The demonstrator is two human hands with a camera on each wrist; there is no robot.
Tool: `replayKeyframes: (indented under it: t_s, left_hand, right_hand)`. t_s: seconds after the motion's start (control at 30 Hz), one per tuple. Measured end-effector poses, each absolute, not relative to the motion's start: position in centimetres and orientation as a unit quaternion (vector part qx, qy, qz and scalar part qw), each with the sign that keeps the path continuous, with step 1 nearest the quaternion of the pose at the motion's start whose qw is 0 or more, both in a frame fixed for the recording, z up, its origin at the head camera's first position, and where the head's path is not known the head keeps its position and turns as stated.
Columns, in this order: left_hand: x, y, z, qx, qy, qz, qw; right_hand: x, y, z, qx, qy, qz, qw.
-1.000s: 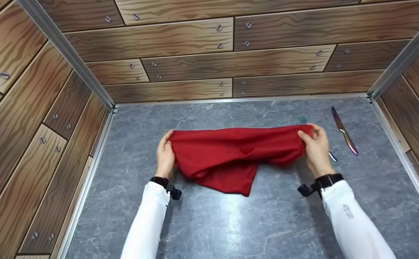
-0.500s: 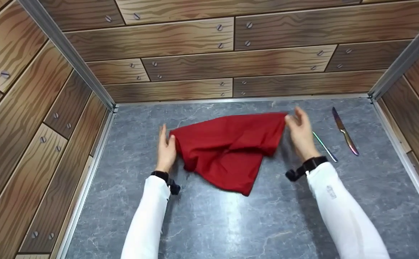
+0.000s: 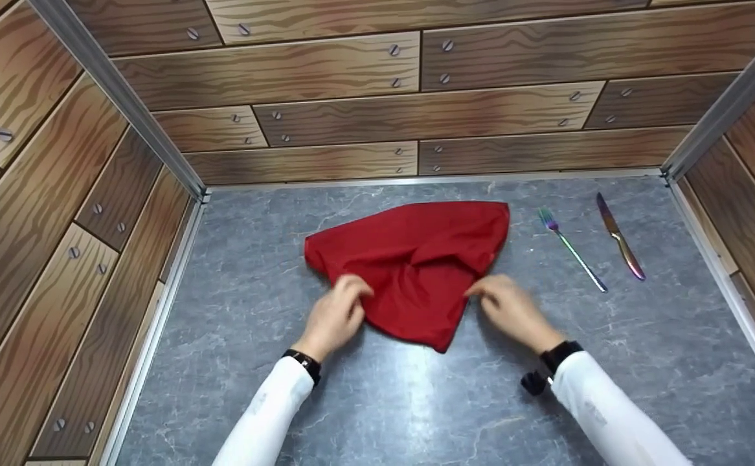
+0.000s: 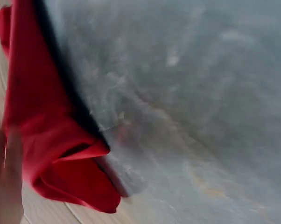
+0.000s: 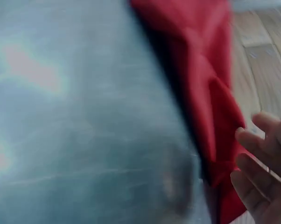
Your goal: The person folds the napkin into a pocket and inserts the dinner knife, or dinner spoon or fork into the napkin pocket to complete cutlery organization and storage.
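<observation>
A red cloth (image 3: 416, 236) lies rumpled on the grey tabletop, folds bunched across its middle and one corner pointing toward the person. At its lower left edge is my left hand (image 3: 334, 318), the fingers bent loosely over the fabric. Beside the right edge is my right hand (image 3: 512, 312), its fingertips close to the cloth; whether they touch it is unclear. Blurred fingers of the left hand (image 4: 6, 172) appear next to the cloth (image 4: 38, 98) in the left wrist view. The right wrist view shows the right hand (image 5: 266, 163) with loosely bent fingers, gripping nothing.
To the right of the cloth lies a fork (image 3: 572, 249) with a rainbow sheen. Farther right is a table knife (image 3: 620, 236) of similar finish. Wood-patterned walls (image 3: 351, 116) enclose the grey tabletop (image 3: 235, 272) at the back and both sides.
Both hands have released the cloth's upper corners and drawn back toward the person, to its lower sides. The cloth's right end has shifted left and away, uncovering the fork.
</observation>
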State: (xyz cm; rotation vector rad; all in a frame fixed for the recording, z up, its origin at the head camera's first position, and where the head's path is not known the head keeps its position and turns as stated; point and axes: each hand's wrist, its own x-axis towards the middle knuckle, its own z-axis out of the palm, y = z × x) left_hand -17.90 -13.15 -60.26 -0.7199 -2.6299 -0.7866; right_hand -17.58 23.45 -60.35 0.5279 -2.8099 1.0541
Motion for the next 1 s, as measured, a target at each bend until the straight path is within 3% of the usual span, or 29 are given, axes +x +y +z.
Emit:
replayKeyframes:
  t_s: [0.13, 0.27, 0.43, 0.57, 0.73, 1.0]
  left_hand:
    - [-17.5, -13.4, -61.6, -0.276, -0.928, -0.241, 0.072]
    - [-17.7, -13.8, -62.6, -0.265, -0.936, -0.229, 0.021]
    - [-18.4, -13.9, -62.5, -0.257, -0.936, -0.235, 0.044]
    - [-18.8, -14.0, -62.1, -0.255, -0.936, -0.233, 0.066]
    - [-19.0, -14.1, -61.7, -0.239, -0.948, -0.206, 0.051]
    - [-19.0, -13.9, -61.1, -0.211, -0.963, -0.161, 0.045]
  right_hand:
    - [-16.6, 22.9, -61.7, 0.26, -0.931, 0.253, 0.025]
    - [-16.1, 22.2, -62.4, 0.278, -0.937, 0.21, -0.004]
    - [-16.7, 21.3, -62.5, 0.265, -0.943, 0.199, 0.034]
    - [-17.4, 21.1, -61.9, 0.195, -0.942, 0.271, 0.028]
    - [-17.9, 21.1, -60.5, 0.109, -0.918, 0.38, 0.026]
    - [-18.8, 20.7, -59.1, 0.091, -0.903, 0.413, 0.074]
